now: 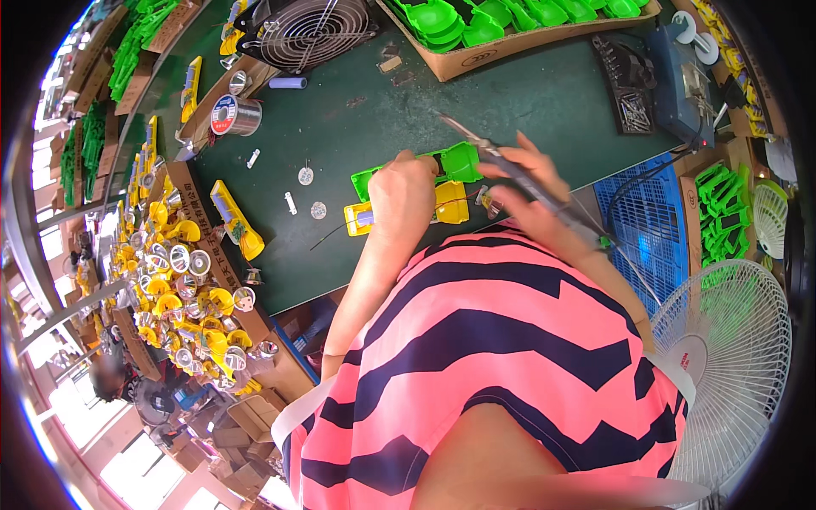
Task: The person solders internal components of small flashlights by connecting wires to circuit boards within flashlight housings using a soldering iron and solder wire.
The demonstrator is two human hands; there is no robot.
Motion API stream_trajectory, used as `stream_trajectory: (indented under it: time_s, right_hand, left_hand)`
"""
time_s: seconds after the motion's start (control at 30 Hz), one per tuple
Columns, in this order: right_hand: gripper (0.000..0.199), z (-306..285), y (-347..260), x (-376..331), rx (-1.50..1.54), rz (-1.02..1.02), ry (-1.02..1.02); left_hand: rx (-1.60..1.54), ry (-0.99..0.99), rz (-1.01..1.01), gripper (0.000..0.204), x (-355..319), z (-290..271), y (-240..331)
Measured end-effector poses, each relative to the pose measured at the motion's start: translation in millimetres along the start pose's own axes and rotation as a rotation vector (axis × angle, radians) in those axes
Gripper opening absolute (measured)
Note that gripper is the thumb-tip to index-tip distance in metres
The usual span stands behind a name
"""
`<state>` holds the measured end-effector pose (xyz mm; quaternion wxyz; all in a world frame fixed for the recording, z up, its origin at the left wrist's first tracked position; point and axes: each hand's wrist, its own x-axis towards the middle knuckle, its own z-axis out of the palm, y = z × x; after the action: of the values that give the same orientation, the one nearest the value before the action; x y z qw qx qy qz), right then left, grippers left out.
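My left hand (402, 194) is closed over a green plastic housing half (460, 161), its fingertips hidden. Just below that hand lies a yellow plastic housing half (450, 204) with a light-purple cylinder in it. A thin dark wire sticks out to its left. To the right, my right hand (529, 181) grips a soldering iron (520, 172) by its dark handle. The iron's tip points up and left, above the table and apart from the housings. Beside the yellow half is a small reflector (488, 202) with wires, partly under the right hand.
On the green table (365, 119) are a solder spool (235, 116), a fan (313, 32), small round discs (318, 210) and a yellow torch body (236, 219). A carton (463, 61) holds green housings. A blue soldering station (682, 93) stands right; a white fan (722, 348) is near.
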<state>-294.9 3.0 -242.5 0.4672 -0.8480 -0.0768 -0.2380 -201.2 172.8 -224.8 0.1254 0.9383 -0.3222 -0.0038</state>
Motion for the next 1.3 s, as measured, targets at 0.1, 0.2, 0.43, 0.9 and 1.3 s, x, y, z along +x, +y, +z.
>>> stream_trajectory:
  time_s: [0.1,0.2,0.43,0.9,1.3]
  right_hand:
    - [0.066,21.1,-1.6,-7.7,0.151,0.136,-0.191]
    - [0.067,24.8,-3.7,-10.9,0.096,0.112,-0.224]
    - [0.068,21.5,8.7,-9.4,0.081,0.069,-0.230]
    - [0.034,-4.7,2.2,-1.6,-0.009,-0.027,0.071]
    - [0.020,22.5,-1.3,-45.2,0.546,0.336,0.396]
  left_hand:
    - [0.018,-0.011,0.036,0.011,0.2,-3.2,2.6]
    - [-0.001,0.009,0.039,0.008,-1.9,-3.2,2.6]
    - [-0.589,0.253,-0.248,0.031,-34.7,-19.6,1.1]
    - [-0.433,0.305,-0.055,0.011,-40.5,-1.5,0.5]
    - [-0.442,0.239,-0.092,0.008,-32.1,0.8,-3.7]
